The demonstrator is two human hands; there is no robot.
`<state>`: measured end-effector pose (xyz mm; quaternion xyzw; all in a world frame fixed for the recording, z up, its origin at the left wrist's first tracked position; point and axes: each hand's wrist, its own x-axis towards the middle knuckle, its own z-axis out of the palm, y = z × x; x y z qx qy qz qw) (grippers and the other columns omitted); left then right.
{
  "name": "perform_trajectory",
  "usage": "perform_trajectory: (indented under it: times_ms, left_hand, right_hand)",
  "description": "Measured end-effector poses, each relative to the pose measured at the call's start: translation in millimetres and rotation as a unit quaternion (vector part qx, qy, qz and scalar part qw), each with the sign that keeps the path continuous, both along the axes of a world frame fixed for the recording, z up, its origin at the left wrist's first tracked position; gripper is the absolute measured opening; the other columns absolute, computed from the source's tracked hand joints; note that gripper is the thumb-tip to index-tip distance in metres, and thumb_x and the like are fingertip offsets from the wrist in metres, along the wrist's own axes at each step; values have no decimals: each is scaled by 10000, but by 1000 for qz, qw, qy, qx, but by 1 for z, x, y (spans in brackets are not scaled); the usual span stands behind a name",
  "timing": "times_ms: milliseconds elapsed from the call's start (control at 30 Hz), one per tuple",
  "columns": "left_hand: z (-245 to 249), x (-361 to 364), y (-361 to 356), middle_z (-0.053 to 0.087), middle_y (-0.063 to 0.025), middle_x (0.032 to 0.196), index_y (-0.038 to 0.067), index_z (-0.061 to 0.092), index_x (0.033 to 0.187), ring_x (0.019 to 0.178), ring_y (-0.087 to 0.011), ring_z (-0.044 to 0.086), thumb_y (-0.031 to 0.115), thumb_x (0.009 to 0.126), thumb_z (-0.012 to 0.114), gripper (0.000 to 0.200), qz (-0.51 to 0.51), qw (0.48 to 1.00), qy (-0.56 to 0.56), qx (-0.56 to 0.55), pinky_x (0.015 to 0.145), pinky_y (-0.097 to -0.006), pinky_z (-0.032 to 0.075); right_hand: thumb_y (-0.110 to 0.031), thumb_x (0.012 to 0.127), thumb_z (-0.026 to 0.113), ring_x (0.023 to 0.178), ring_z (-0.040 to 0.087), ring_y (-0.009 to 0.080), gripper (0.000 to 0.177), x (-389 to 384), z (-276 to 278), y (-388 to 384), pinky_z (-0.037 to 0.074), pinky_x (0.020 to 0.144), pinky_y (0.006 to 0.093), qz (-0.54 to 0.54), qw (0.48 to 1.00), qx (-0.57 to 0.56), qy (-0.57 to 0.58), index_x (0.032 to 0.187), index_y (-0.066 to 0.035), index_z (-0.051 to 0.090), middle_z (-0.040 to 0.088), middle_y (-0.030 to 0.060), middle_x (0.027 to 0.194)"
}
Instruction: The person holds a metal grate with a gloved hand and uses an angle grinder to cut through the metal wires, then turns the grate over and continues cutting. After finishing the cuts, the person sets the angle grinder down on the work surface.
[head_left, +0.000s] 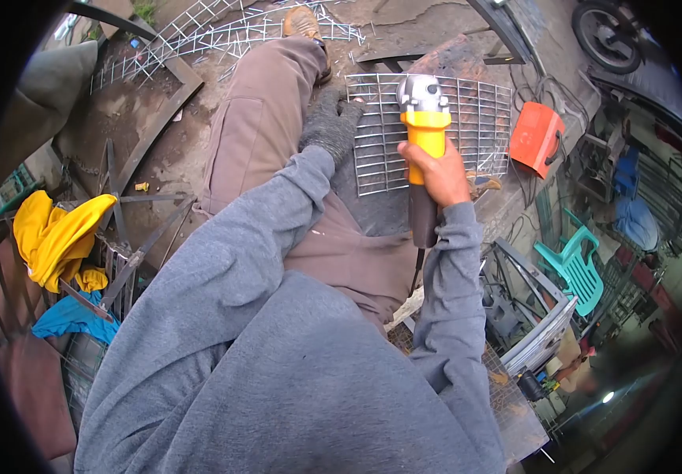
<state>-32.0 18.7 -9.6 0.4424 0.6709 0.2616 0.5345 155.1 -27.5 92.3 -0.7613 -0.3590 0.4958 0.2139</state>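
My bare right hand (442,175) is wrapped round the yellow and black body of an angle grinder (426,134). Its silver head lies over a panel of welded wire mesh (479,118), and its cord trails back under my right sleeve. The disc is hidden beneath the head. In a dark grey knitted glove, my left hand (331,125) is closed at the left edge of the wire mesh, its fingertips partly hidden. The panel rests in front of my bent leg in brown trousers (254,118).
More wire mesh (191,35) and cut wire bits lie beyond my boot (303,24). An orange metal box (536,139) with cables stands right of the panel. Farther right are a green plastic chair (574,265) and a motorcycle wheel (605,35). Yellow cloth (56,237) hangs at left.
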Motion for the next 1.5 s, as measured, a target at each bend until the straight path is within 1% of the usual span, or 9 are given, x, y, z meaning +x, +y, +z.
perform_trajectory:
  times_ms: [67,133,367,667,833,1000,1133,1300,1500]
  left_hand:
    - [3,-1,0,700,-153,1081,57,648,1275,1002,-260,671,324,939,731,437,-5,1000,0,2,934,-401,512]
    - [5,-2,0,680,-200,1183,66,626,1301,1131,-352,646,377,951,679,471,-9,1000,-5,-13,1001,-442,481]
    - [-6,-3,2,686,-184,1195,63,626,1304,1129,-334,649,388,927,694,503,-29,1000,-9,1,1011,-425,477]
    - [-2,-3,1,695,-183,1180,70,640,1286,1133,-328,650,400,926,693,491,-31,999,6,17,1015,-416,477]
    - [-6,-3,1,703,-183,1158,72,643,1280,1112,-329,659,398,930,691,480,-33,999,30,20,1002,-418,485]
    - [-3,-3,2,693,-187,1178,72,647,1271,1112,-326,657,389,928,702,470,-34,999,12,7,995,-419,489]
    - [-1,-2,0,689,-183,1147,63,647,1256,1082,-323,656,380,928,712,461,-20,999,15,21,981,-421,494]
    - [2,-1,0,684,-189,1122,44,644,1224,1068,-326,655,370,934,713,442,-23,1000,15,3,966,-424,494]
    - [1,-1,-1,685,-159,1093,71,635,1239,1017,-290,658,327,932,724,409,-20,999,32,13,955,-406,497]
  right_hand:
    - [-331,778,828,760,679,178,481,4,7,-20,546,713,336,6,999,-38,4,1058,23,661,710,91,908]
    - [-331,777,828,765,675,177,476,3,14,-45,544,720,337,8,999,-31,-12,1052,20,661,709,89,909]
    - [-279,806,815,765,652,157,443,1,41,-130,531,700,321,-28,997,-69,-21,1090,1,622,680,66,901]
    - [-190,838,795,682,627,153,427,-9,61,-185,541,641,312,-175,977,-87,84,1172,-7,603,638,48,922]
    - [-208,828,805,673,631,159,440,1,53,-171,536,633,312,-186,978,-46,82,1164,-8,601,638,52,927]
    - [-255,810,817,784,653,184,474,26,30,-155,533,736,335,-41,999,-16,-14,1161,-14,610,648,56,915]
    - [-298,792,825,860,661,208,498,30,27,-133,527,805,351,-54,997,-46,23,1145,-11,621,677,81,951]
    - [-329,777,833,907,670,227,532,36,16,-83,526,840,373,29,999,5,-43,1148,-8,626,705,110,1015]
    - [-337,783,842,718,675,168,511,40,-5,-15,544,668,323,34,999,24,6,1096,5,626,693,83,893]
